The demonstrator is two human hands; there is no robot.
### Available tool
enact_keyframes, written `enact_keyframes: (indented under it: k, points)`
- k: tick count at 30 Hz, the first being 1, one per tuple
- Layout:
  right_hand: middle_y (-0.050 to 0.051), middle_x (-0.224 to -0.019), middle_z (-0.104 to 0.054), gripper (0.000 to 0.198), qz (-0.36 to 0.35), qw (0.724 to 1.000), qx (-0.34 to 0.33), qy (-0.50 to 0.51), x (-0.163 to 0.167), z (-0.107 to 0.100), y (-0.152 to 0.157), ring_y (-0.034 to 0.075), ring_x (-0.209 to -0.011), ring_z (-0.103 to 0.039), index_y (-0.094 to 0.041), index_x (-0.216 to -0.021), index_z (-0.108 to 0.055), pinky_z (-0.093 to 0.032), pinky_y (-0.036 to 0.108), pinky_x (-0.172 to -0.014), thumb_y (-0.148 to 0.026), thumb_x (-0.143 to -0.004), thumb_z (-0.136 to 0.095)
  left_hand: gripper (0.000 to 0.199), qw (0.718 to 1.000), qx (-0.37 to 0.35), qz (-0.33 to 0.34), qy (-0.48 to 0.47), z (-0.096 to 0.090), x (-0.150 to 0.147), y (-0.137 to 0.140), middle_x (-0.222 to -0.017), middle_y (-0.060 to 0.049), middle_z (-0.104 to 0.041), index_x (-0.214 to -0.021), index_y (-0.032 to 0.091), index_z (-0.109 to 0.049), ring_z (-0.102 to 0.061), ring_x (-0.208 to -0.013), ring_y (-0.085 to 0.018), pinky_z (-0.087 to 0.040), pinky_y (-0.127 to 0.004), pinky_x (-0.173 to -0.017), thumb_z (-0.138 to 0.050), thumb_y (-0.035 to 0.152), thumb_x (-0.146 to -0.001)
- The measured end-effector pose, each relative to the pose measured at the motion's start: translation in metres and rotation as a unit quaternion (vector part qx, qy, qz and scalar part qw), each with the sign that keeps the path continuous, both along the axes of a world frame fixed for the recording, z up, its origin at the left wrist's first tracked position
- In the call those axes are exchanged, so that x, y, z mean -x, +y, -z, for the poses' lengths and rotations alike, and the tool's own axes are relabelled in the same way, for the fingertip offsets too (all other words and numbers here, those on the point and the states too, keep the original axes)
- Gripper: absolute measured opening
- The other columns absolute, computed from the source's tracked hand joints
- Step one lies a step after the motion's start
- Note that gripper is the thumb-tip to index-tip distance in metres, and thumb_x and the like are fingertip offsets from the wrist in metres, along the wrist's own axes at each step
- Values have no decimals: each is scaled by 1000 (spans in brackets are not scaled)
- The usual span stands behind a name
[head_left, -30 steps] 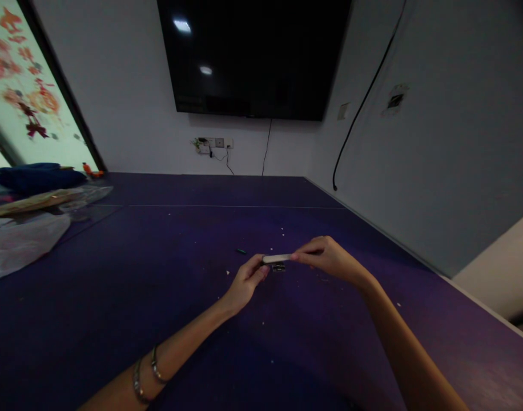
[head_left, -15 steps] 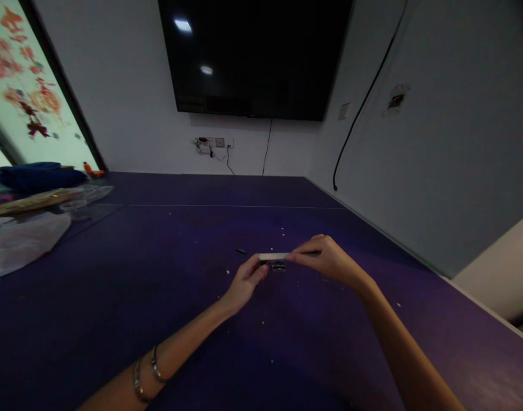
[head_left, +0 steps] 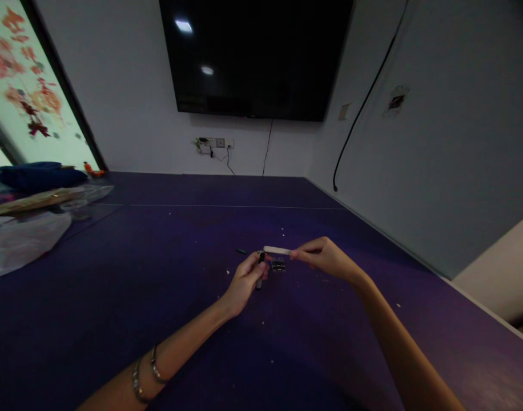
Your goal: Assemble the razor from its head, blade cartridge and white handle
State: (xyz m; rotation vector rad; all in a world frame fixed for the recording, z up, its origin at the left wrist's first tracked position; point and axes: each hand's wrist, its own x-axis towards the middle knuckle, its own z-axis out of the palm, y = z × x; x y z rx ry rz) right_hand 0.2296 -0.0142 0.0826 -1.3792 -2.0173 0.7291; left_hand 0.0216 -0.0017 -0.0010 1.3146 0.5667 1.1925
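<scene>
The left hand [head_left: 242, 285] holds a small bar [head_left: 261, 258] with black and grey parts, its grip narrow, thumb against fingers, the bar running near and far through the pinch. The right hand [head_left: 325, 257] pinches one end of a pale stick [head_left: 276, 250], slim, flat-looking and smooth, with a rounded free end; that end points at the left fingertips, though I cannot tell whether it touches them. Just right of the left hand, below the stick in view, lies a dark, squarish block [head_left: 278, 265] with thin light lines across it. A short, narrow green piece [head_left: 241, 251] lies beyond the left hand, and irregular white scraps [head_left: 228, 272] dot the smooth, deep-purple surface [head_left: 180, 319]. Two rounded metal bracelets [head_left: 136, 381] circle the left forearm. At far left, a crinkled, translucent plastic bag [head_left: 25, 242] lies near folded, soft blue cloth [head_left: 39, 178]. A glossy black TV [head_left: 261, 57] hangs on the matt wall [head_left: 128, 85], and a thin black cable [head_left: 364, 103] dangles to its right.
</scene>
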Motion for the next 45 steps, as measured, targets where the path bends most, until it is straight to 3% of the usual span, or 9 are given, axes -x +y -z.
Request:
enact_keyframes:
  k: [4,9,14,18,21,27,33,45]
  points:
    - [-2,-47,-46,38,-37,999,21,11,-1,-3,-3,7,-44,-36,-13,-74,-73,-26,20,-40,-48,-75,-59,20,1000,-1,-4,-13,-2,1,3,-64,2,-43,-87,16,-57,-40,-61,-10,-34,-24,-61,-58,34,-79]
    - [4,-76,-63,39,-16,995,-18,92,-4,-6,-5,9,-56,-48,-17,-100,-69,-35,20,-47,-44,-72,-63,22,999,6,-24,-38,-10,7,8,-65,2,-43,-94,17,-57,-40,-61,-10,-35,-24,-61,-58,33,-79]
    - [1,-59,-57,43,75,988,-89,100,2,4,4,9,-47,-47,-12,-94,-69,-37,22,-46,-47,-81,-48,20,997,19,-40,-71,-22,12,11,-66,3,-42,-92,17,-57,-41,-61,-10,-36,-24,-62,-60,30,-77]
    - [4,-56,-59,45,147,980,-130,-8,13,22,15,12,-50,-53,-13,-72,-69,-37,23,-50,-46,-85,-41,19,995,24,-39,-85,-28,16,13,-66,3,-42,-91,17,-57,-40,-60,-9,-37,-24,-63,-61,29,-77]
    - [6,-57,-62,48,180,967,-107,-148,27,42,19,14,-54,-58,-15,-62,-67,-36,23,-51,-45,-86,-39,18,994,25,-36,-96,-30,18,15,-64,4,-41,-90,17,-56,-40,-60,-9,-38,-24,-64,-60,28,-77]
    - [11,-78,-70,39,182,938,-4,-296,65,86,19,22,-74,-66,-18,-74,-71,-43,26,-61,-41,-85,-40,15,994,21,-36,-97,-29,18,15,-64,4,-41,-88,17,-55,-40,-60,-9,-38,-24,-63,-59,26,-78]
    - [16,-88,-69,38,177,932,8,-316,79,109,18,27,-81,-67,-14,-89,-69,-47,33,-68,-39,-85,-41,14,995,24,-37,-94,-29,17,13,-65,3,-41,-88,17,-55,-40,-60,-9,-38,-24,-64,-58,26,-78]
    - [16,-85,-69,43,171,927,-22,-334,82,113,16,27,-78,-67,-13,-87,-69,-48,34,-66,-42,-88,-37,15,995,36,-40,-88,-27,16,13,-63,3,-42,-86,17,-55,-40,-59,-9,-38,-25,-63,-59,27,-77]
